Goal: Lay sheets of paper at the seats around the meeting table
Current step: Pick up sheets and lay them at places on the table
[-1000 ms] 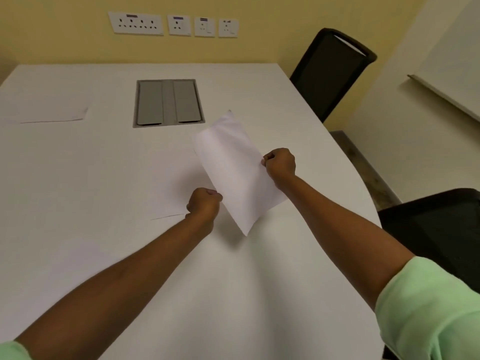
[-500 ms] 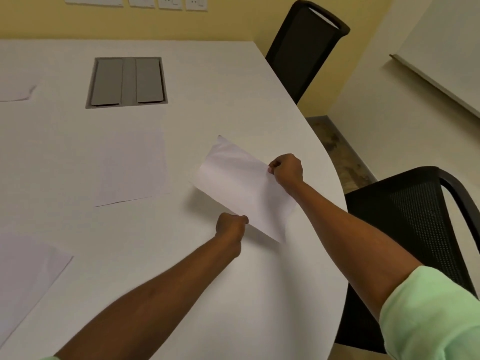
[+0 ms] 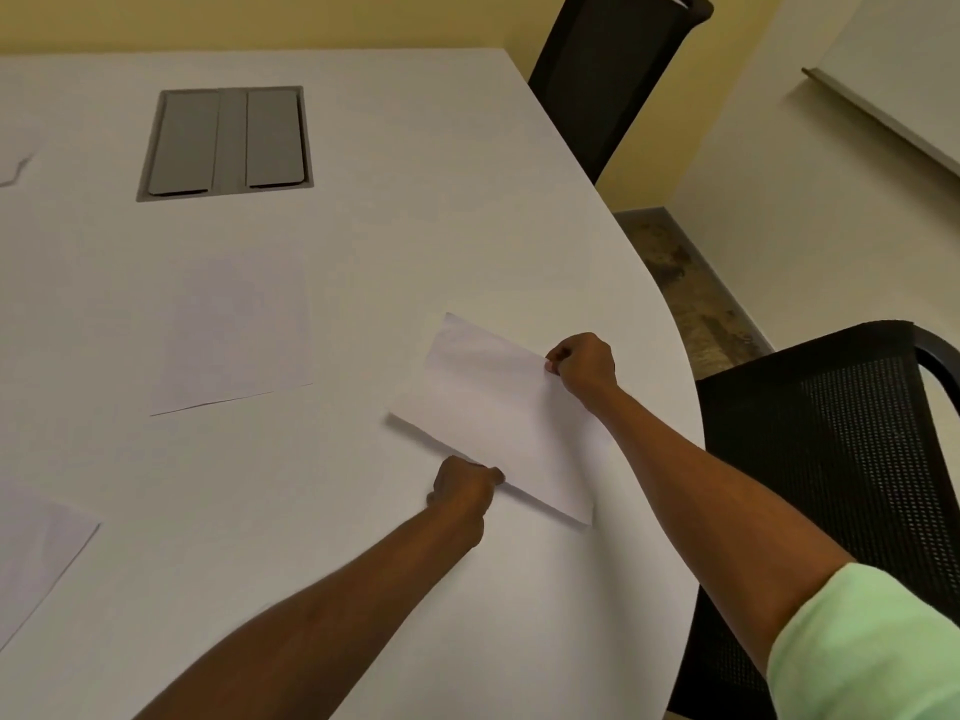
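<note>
A white sheet of paper lies almost flat on the white meeting table, near its curved right edge and in front of a black mesh chair. My left hand pinches the sheet's near long edge. My right hand pinches its far right edge. Another sheet lies flat on the table to the left. A third sheet sits at the lower left, and the corner of one more sheet shows at the far left edge.
A grey cable hatch is set into the table's middle. A second black chair stands at the far right corner against the yellow wall. A strip of floor runs between the table and the white wall.
Both hands have carried the sheet from mid-table, tilted in the air, to the right and down until it rests nearly flat by the mesh chair. My view has turned right.
</note>
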Available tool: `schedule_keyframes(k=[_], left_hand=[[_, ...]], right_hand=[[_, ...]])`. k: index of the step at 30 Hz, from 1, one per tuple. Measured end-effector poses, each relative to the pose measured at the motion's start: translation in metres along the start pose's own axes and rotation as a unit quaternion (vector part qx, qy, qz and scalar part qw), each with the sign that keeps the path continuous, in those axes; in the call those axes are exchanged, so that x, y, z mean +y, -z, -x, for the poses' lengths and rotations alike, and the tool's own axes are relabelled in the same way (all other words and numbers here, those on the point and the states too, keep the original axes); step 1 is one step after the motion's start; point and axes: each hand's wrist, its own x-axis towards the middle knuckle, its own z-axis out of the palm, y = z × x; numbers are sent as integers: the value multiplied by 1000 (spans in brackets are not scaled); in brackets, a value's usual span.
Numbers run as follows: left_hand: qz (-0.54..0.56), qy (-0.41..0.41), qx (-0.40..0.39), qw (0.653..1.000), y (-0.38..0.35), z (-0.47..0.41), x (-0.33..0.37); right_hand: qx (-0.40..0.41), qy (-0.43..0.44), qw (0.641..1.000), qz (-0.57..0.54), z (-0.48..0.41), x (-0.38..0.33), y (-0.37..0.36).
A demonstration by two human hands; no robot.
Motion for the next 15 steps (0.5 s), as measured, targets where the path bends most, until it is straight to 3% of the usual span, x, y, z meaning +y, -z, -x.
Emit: schedule_keyframes(k=[11, 15], left_hand=[[-136, 0, -20, 991, 2, -11, -7], [-134, -21, -51, 989, 16, -17, -9]], right_hand=[[0, -23, 997, 77, -11, 10, -5], [5, -19, 994, 105, -12, 11, -4]])
